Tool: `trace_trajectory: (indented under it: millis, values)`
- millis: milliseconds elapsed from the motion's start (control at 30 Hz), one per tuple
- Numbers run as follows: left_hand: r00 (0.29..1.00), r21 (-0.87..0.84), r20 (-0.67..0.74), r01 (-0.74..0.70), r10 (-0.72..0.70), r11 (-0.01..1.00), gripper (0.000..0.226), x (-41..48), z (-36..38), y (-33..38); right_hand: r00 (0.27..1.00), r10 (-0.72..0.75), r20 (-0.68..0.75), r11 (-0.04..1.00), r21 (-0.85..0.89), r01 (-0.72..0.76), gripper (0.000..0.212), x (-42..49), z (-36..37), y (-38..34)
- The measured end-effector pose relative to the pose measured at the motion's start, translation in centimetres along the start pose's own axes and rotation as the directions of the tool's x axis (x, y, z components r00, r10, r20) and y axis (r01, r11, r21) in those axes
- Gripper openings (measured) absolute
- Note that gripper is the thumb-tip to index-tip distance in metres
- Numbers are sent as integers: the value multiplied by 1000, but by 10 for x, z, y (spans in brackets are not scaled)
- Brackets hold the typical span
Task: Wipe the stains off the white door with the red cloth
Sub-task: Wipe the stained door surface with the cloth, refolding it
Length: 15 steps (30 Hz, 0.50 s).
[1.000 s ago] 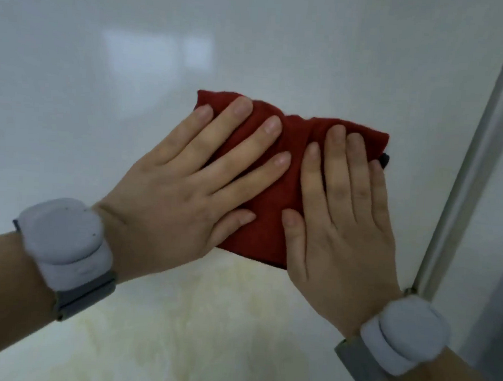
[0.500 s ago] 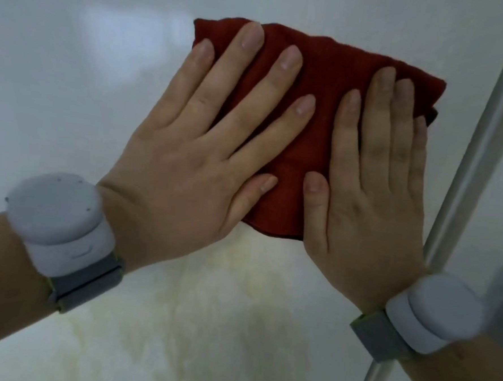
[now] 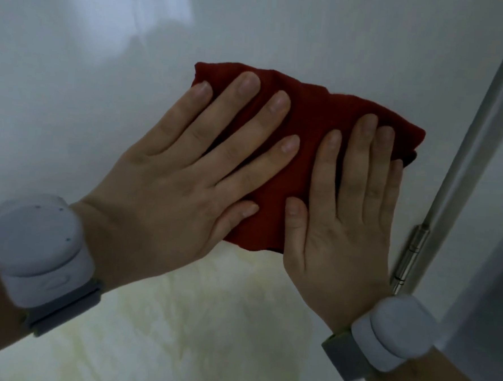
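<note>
- cloth: our red cloth (image 3: 322, 112) lies flat against the white door (image 3: 73, 91), up and left of the hinge (image 3: 411, 253), with both hands on top of it.
- left hand: the left hand (image 3: 180, 186) covers the half of the cloth farther from the hinge. Its fingers (image 3: 225, 109) are straight and fanned apart, pressing rather than gripping.
- right hand: the right hand (image 3: 342, 225) covers the half nearer the hinge. Fingers are straight and close together with the thumb out sideways, so it's just pressing too.
- stains: there's a yellowish smear (image 3: 207, 320) down and left of the hinge. The cloth isn't over it, so we'd say most of the job is left.
- feel: we reckon it's soft, light and floppy. The edge up from the hinge is already rumpled, so it'll probably fold if we shove it from one corner.
- where to hold: flat palms spread across the middle seems best to us. If we pinch an edge, the rest will just flap.
- door: it's glossy and looks slick, so the cloth should slide easily. We'd better keep the pressure on.
- watch out: one corner sits close above the hinge and could snag if we sweep down that side.
</note>
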State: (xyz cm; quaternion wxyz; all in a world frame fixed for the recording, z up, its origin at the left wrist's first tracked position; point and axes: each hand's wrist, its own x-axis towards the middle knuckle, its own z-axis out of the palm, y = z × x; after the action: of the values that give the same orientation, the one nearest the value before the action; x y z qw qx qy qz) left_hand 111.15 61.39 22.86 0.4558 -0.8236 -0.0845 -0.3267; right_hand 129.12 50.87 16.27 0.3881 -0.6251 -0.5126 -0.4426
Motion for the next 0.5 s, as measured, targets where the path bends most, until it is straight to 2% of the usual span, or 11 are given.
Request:
trace_trajectory:
  millis: [267,500]
  values:
    - [1000,46,25,16,-17,999,65,-40,-7,-28,996,-42,78,997,60,38,64,5,4,-42]
    - [989,87,79,120,-127,989,66,-74,-25,-66,985,-140,105,990,36,137,65,42,0,-88]
